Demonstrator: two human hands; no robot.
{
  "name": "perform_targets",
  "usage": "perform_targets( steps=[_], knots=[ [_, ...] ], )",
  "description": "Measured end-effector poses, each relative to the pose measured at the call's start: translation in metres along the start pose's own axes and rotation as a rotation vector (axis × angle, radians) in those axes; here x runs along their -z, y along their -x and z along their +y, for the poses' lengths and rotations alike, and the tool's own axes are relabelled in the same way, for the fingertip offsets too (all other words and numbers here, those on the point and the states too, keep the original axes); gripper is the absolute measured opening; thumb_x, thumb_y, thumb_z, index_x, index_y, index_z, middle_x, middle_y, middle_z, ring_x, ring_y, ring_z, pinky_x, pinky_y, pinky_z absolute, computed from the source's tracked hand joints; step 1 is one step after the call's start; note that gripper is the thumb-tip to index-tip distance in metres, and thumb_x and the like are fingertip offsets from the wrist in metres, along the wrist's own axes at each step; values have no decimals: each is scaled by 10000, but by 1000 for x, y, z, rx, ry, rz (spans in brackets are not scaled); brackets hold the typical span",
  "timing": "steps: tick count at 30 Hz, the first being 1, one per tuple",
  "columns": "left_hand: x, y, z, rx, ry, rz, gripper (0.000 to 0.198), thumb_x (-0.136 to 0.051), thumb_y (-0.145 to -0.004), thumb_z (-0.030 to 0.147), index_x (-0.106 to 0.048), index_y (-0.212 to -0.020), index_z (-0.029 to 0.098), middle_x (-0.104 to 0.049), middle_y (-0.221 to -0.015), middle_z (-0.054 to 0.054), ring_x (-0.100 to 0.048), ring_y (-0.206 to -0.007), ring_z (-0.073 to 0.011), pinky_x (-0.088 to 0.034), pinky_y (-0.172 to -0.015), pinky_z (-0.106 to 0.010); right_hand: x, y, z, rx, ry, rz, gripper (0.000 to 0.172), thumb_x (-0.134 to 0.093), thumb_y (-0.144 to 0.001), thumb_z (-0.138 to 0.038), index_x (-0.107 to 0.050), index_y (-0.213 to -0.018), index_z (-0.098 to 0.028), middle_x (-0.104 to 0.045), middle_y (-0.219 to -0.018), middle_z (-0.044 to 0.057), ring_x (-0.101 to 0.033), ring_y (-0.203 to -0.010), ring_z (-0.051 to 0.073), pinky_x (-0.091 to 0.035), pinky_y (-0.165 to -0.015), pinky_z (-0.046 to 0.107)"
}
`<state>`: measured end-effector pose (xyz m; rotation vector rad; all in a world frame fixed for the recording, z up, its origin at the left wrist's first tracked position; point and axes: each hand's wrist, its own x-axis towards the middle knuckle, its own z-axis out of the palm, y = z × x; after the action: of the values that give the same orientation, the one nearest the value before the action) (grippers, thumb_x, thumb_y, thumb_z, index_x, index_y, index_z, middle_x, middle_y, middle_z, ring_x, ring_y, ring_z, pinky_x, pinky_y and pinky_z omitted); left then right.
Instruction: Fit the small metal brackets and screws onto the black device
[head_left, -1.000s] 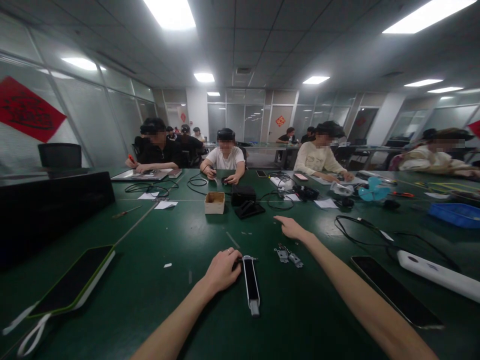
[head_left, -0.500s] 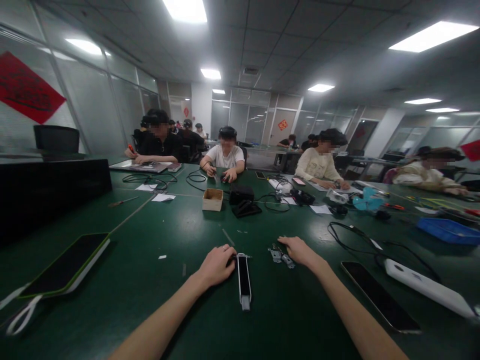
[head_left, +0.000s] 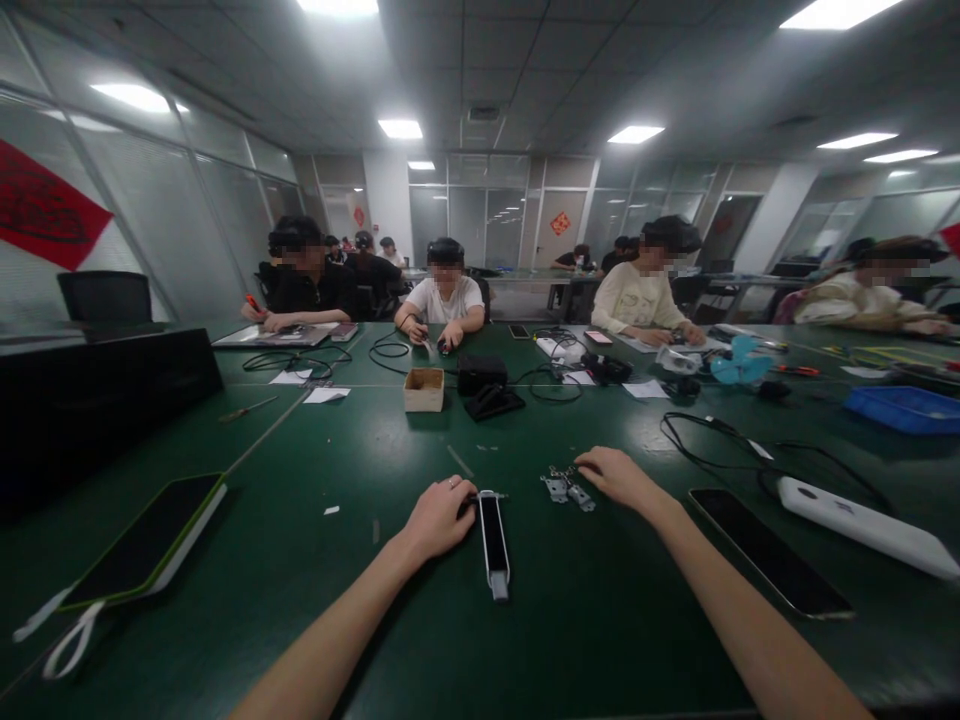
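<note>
My left hand rests on the green table with its fingers curled, at the upper left end of a narrow device with a white frame and a dark face. A thin rod shows at the device's top end; whatever lies under the fingers is hidden. To the right, my right hand reaches in with fingers extended and bent downward. Its fingertips are beside a small cluster of silver metal parts, and whether they touch is unclear.
A black phone, a white elongated device and cables lie to the right. At left is a green-edged tablet-like object. Ahead stand a small box, a black case and a blue tray. Several people sit opposite.
The camera view has tilted down slightly. My right hand has drawn a little to the right, off the metal parts' upper edge. My left hand stays by the narrow device.
</note>
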<state>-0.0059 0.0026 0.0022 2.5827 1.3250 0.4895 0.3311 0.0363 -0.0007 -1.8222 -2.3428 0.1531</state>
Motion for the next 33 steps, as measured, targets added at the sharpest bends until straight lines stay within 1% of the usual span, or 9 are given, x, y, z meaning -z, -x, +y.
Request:
perform_targets(
  steps=[3,6,9,12,16,21,26,33],
  knots=[
    [1,0,1,3,-7,-2,170,-459,-851,212,-568,-979,195,-583,-931,-37,-561,-825,-175,-430,-730,-282,-2,0,-12,33,-6,-30,304,-425,-879,-300,-660,-1039,-193,-631,-1013,85,-581,-921,192,-428,-804,278],
    [0,0,1,-1,3,8,169,-462,-848,210,-573,-975,193,-586,-920,-33,-559,-817,-174,-436,-719,-280,-3,0,-19,38,-9,-28,292,-424,-879,-298,-658,-1021,-197,-623,-1002,83,-572,-927,191,-419,-804,274],
    [-2,0,0,4,1,5,170,-459,-851,213,-575,-974,193,-586,-924,-34,-560,-817,-171,-436,-712,-274,-5,-1,-18,40,-15,-7,292,-421,-880,-295,-638,-1050,-198,-614,-1015,81,-562,-944,194,-412,-827,285],
    [-3,-1,-1,6,-21,4,174,-462,-847,201,-574,-980,193,-587,-935,-38,-563,-831,-173,-432,-737,-277,-8,-2,-14,73,-33,-4,308,-406,-893,-303,-623,-1090,-210,-602,-1047,76,-557,-957,190,-414,-837,285],
    [-3,-1,-2,-8,-21,7,165,-465,-856,209,-567,-985,198,-581,-927,-34,-564,-826,-172,-430,-726,-273,-7,-3,-14,82,-19,-23,308,-400,-901,-324,-642,-1059,-219,-601,-1051,74,-559,-949,187,-425,-822,276],
    [-1,-1,-1,-5,-11,3,154,-467,-861,222,-566,-976,195,-578,-921,-31,-563,-808,-169,-430,-712,-274,-5,-5,-21,35,31,-26,285,-405,-898,-299,-651,-998,-196,-615,-1000,79,-564,-921,190,-428,-795,272],
    [4,0,3,5,-6,-24,160,-467,-864,225,-569,-983,194,-578,-935,-32,-562,-809,-166,-436,-711,-277,-5,-5,-27,-3,28,-25,275,-415,-895,-318,-641,-966,-177,-621,-990,93,-573,-907,194,-430,-762,266],
    [4,1,3,15,-5,-22,159,-464,-863,216,-571,-977,192,-582,-923,-35,-561,-796,-166,-437,-708,-278,-10,-5,-30,11,55,26,263,-410,-891,-309,-632,-913,-172,-622,-948,97,-577,-876,200,-441,-761,284]
  ],
)
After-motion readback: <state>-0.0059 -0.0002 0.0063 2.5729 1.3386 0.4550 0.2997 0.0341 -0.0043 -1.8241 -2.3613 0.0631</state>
